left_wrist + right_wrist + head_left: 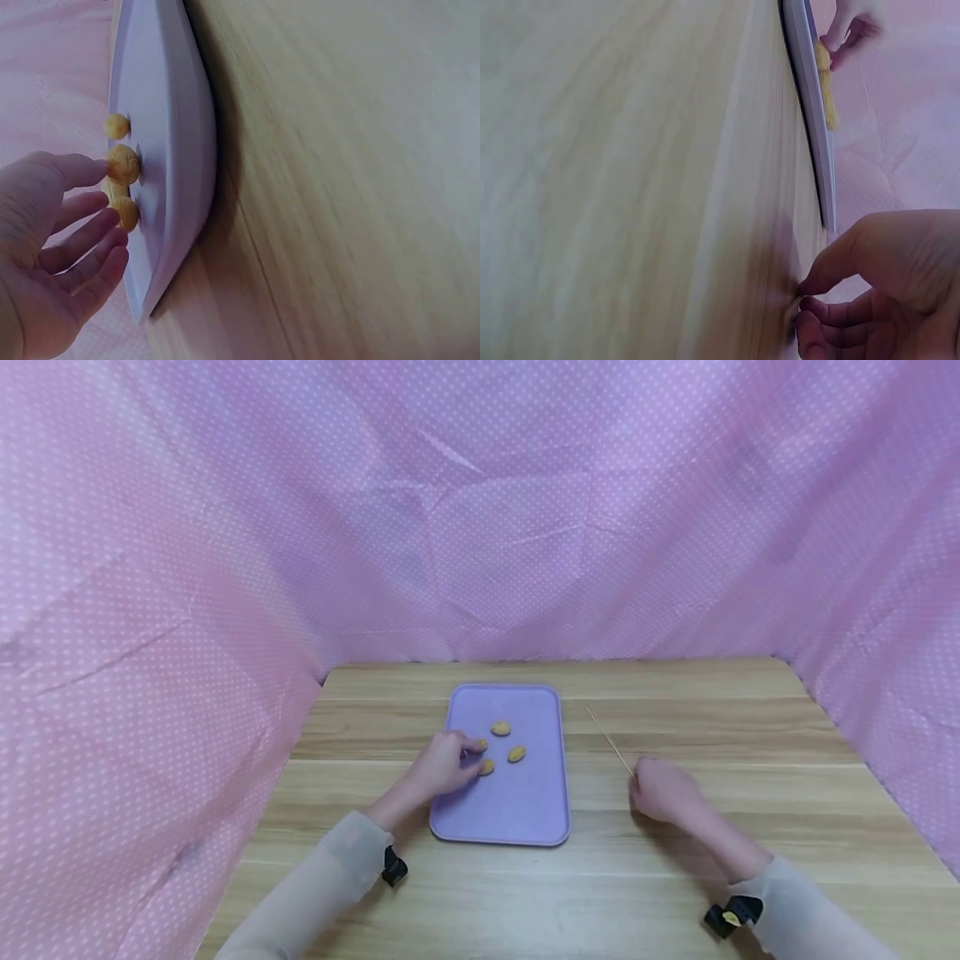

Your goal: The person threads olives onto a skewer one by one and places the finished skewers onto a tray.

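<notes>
Several tan-yellow peanuts, seemingly in their shells, lie on a purple tray (498, 814). My left hand (444, 764) reaches over the tray's left side, with thumb and fingers spread apart. Its fingertips are right at the two nearest peanuts, an upper one (482, 745) and a lower one (487, 767). In the left wrist view, one fingertip appears to touch a peanut (124, 164). Farther in lie two more peanuts, one at the back (500, 727) and one to the right (517, 754). Right of the tray, my right hand (666, 789) pinches the near end of thin wooden skewers (609, 739), which slant away leftward.
A wood-grain table (600, 885) carries everything. Pink dotted cloth (510, 543) hangs behind it and along both sides. A black wrist camera (393, 867) sits on the left wrist, another (733, 917) on the right.
</notes>
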`<state>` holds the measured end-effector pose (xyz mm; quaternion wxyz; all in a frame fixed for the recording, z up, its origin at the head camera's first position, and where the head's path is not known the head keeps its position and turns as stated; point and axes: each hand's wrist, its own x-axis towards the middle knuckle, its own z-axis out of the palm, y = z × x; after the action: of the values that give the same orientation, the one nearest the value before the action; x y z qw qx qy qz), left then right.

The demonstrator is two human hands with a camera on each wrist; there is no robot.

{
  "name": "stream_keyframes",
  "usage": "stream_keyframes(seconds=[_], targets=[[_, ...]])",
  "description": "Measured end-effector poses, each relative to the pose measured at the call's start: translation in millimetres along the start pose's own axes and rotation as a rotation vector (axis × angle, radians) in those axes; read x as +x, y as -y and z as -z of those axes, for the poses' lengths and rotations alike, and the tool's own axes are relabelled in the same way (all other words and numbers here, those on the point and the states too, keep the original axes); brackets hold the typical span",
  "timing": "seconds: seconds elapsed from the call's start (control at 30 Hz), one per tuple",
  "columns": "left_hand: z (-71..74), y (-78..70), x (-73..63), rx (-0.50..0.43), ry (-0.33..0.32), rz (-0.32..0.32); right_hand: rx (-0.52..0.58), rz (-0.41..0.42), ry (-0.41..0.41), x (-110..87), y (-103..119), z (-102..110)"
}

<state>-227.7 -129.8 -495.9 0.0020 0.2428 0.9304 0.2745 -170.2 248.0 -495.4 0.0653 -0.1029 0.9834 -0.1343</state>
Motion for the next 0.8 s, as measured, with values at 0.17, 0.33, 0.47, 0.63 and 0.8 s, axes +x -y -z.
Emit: stream_keyframes(seconds=[0.17,0.33,0.47,0.63,0.8], targets=[[-5.1,2.1,4.3,0.042,0.001,-0.049,-0.025,-0.037,0.014,-1.6,-11,2],[-6.3,1.1,4.9,0.043,0.043,-0.061,0.066,-0.047,-0.003,-5.6,-21,5],[-4.8,0.0,2.6,0.021,0.069,-0.07,0.13,-0.004,-0.073,-5.4,-28,11],[-6.8,1.5,1.4,0.029,0.094,-0.068,0.111,0.006,-0.265,-2.1,-28,20],[-11.0,3.0,4.9,0.036,0.086,-0.046,0.051,0.089,-0.465,-0.2,-20,30]])
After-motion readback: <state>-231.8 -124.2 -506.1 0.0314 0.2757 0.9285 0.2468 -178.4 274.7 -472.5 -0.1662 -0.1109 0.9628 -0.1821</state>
